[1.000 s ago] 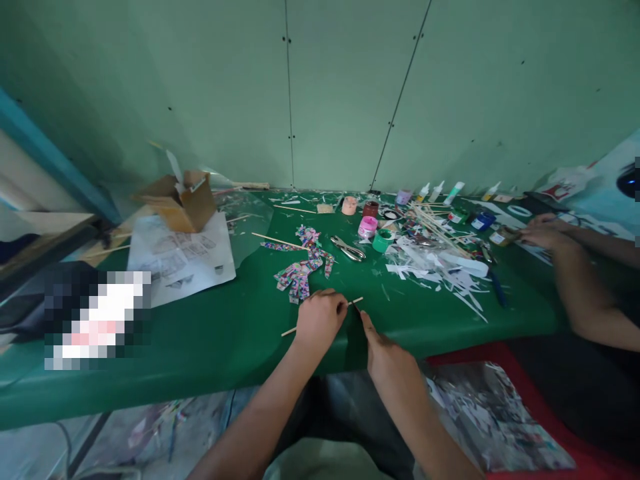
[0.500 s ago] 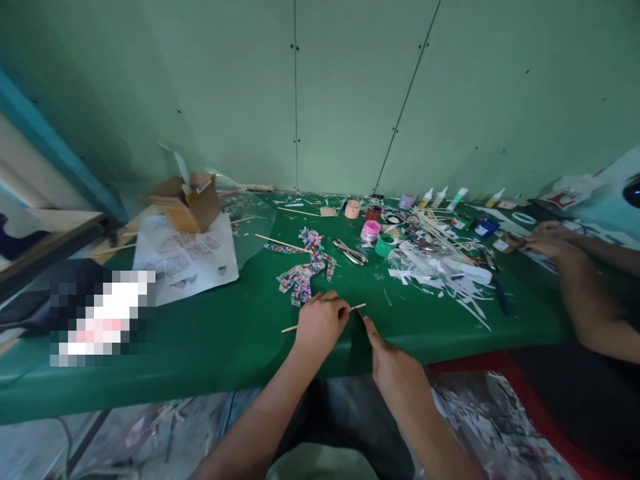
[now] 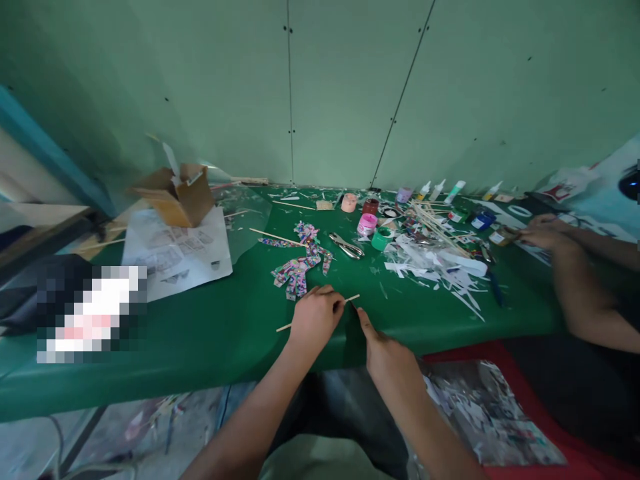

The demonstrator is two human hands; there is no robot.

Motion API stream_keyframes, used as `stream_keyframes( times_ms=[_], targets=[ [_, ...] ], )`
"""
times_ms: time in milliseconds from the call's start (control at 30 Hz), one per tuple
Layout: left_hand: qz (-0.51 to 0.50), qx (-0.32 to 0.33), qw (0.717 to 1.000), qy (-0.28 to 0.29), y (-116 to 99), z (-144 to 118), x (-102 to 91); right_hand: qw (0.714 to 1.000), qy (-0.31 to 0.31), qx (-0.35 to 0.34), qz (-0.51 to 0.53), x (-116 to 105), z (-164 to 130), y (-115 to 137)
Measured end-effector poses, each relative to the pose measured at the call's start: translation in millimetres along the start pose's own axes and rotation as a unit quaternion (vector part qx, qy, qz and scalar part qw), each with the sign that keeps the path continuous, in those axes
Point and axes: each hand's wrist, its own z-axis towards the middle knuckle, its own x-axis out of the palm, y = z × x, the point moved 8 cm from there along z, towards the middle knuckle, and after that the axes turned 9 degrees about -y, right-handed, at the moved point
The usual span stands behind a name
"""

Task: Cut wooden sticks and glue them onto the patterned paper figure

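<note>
My left hand [image 3: 315, 319] is closed around a thin wooden stick [image 3: 352, 299] that lies across the near part of the green table [image 3: 210, 333]; the stick's ends poke out left and right of the fist. My right hand [image 3: 385, 350] rests just right of it, with the forefinger stretched toward the stick's right end and nothing clearly held. Just beyond my left hand lies a colourful patterned paper cut-out [image 3: 300, 263].
Metal pliers [image 3: 346, 246], paint pots [image 3: 367, 224], glue bottles [image 3: 453, 193], loose sticks and white paper scraps [image 3: 440, 267] crowd the far right. A cardboard box [image 3: 175, 193] on printed sheets [image 3: 175, 252] sits left. Another person's hand [image 3: 543, 233] and arm rest at right.
Only the camera has shifted a little. Both hands keep the same pose at the stick.
</note>
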Motion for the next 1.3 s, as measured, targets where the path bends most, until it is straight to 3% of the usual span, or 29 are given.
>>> stream_keyframes(
  times_ms=[133, 333, 700, 933, 1033, 1300],
  targets=[
    [0.010, -0.007, 1.000, -0.013, 2, 1, -1.4, 0.999, 0.028, 0.004, 0.018, -2, 7, 2],
    [0.013, -0.026, 1.000, -0.003, 3, 2, -1.2, 0.999, 0.014, 0.001, 0.030, -3, 9, -1],
    [0.045, -0.013, 0.999, -0.008, 2, 1, -2.2, 0.996, -0.068, 0.003, 0.064, -1, 6, -4],
    [0.049, -0.007, 0.999, -0.012, 0, 0, -2.7, 0.979, -0.167, -0.014, 0.115, 1, -1, -7],
    [0.043, 0.002, 0.999, -0.007, -1, -1, -2.7, 0.969, -0.197, 0.009, 0.147, -1, -5, -12],
    [0.020, 0.020, 1.000, -0.010, -5, -7, -4.3, 0.954, -0.159, 0.060, 0.248, -9, -10, -14]
  ],
)
